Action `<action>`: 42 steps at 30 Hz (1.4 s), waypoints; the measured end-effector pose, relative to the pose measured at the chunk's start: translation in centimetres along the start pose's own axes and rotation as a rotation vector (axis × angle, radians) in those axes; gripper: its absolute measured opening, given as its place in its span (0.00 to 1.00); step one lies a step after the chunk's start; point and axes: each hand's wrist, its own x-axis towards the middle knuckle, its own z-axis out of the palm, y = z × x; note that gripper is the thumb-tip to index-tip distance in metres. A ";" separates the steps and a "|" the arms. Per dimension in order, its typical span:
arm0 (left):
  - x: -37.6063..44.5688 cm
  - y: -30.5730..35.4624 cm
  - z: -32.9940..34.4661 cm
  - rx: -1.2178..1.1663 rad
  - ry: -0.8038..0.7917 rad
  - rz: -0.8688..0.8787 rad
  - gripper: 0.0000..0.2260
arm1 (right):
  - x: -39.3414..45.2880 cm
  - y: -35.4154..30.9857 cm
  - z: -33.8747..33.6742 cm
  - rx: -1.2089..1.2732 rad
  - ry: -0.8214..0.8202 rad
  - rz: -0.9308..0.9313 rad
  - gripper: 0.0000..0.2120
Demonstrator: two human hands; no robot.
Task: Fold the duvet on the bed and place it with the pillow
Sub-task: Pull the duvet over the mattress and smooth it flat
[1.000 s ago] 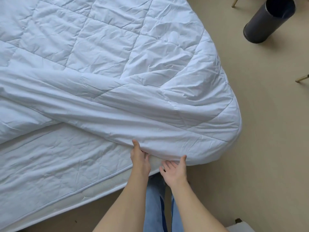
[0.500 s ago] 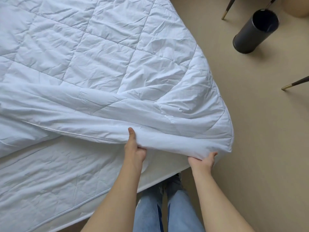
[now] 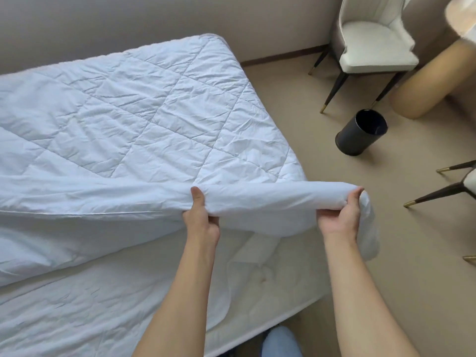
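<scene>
A white quilted duvet point(image 3: 144, 119) covers most of the bed point(image 3: 108, 305), its near edge lifted off the mattress. My left hand point(image 3: 202, 215) grips that raised edge, thumb on top. My right hand point(image 3: 342, 215) grips the duvet's corner further right, and a bit of fabric hangs down past it over the floor. The fold between my hands is taut and held above the mattress. No pillow is in view.
A black cylindrical bin point(image 3: 360, 132) stands on the beige floor right of the bed. A white chair point(image 3: 373, 39) stands at the back right, beside a tan round piece of furniture point(image 3: 432, 81). Another chair's legs point(image 3: 443, 191) show at the right edge.
Both hands have raised the duvet edge off the mattress and moved apart, the right one out to the corner. The view has tilted up, showing the wall and chair.
</scene>
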 end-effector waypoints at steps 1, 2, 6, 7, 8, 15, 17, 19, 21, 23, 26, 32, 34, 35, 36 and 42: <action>0.2 0.8 1.5 -0.017 -0.010 0.026 0.24 | 1.0 -0.8 2.1 -0.015 -0.028 0.009 0.30; 0.3 1.5 2.9 -0.038 -0.014 0.054 0.24 | 1.8 -1.5 4.1 -0.030 -0.062 0.016 0.33; 1.5 4.0 7.7 -0.123 0.021 0.150 0.24 | 5.2 -3.3 10.8 -0.081 -0.156 -0.002 0.45; 1.8 4.5 8.7 -0.138 0.036 0.165 0.23 | 6.1 -3.5 12.5 -0.101 -0.175 -0.008 0.45; 2.1 4.9 9.8 -0.152 0.048 0.176 0.23 | 7.2 -3.6 13.9 -0.119 -0.208 -0.021 0.41; 5.9 7.5 16.8 -0.103 0.062 0.238 0.16 | 12.1 -4.0 22.4 -0.211 -0.250 -0.050 0.13; 7.8 8.1 18.7 -0.052 0.061 0.244 0.15 | 14.1 -3.8 24.1 -0.227 -0.243 -0.036 0.14; 10.0 8.6 20.6 -0.032 0.063 0.248 0.13 | 16.4 -3.5 26.1 -0.239 -0.204 -0.028 0.14; 12.1 9.2 22.8 -0.028 0.053 0.244 0.14 | 18.5 -3.1 28.1 -0.229 -0.191 -0.022 0.14; 14.5 9.6 24.8 -0.017 0.051 0.242 0.15 | 21.0 -2.4 29.9 -0.226 -0.179 -0.028 0.13; 18.5 10.6 27.9 -0.012 0.041 0.241 0.17 | 24.6 -1.4 32.5 -0.261 -0.173 -0.026 0.12; 27.0 12.5 34.3 0.105 -0.195 0.266 0.09 | 32.9 2.4 38.7 -0.193 -0.220 -0.144 0.12; 31.7 12.2 33.8 0.600 -0.346 0.473 0.17 | 35.1 7.4 39.7 -0.503 -0.362 -0.251 0.21; 34.4 11.7 32.5 0.961 -0.381 0.599 0.23 | 35.9 10.7 39.4 -0.797 -0.426 -0.342 0.30; 37.3 11.0 30.6 1.333 -0.336 0.736 0.28 | 36.7 14.4 38.6 -1.099 -0.522 -0.421 0.37; 51.2 5.8 19.5 2.027 -0.015 1.075 0.33 | 42.3 31.2 30.3 -2.090 -0.813 -0.940 0.33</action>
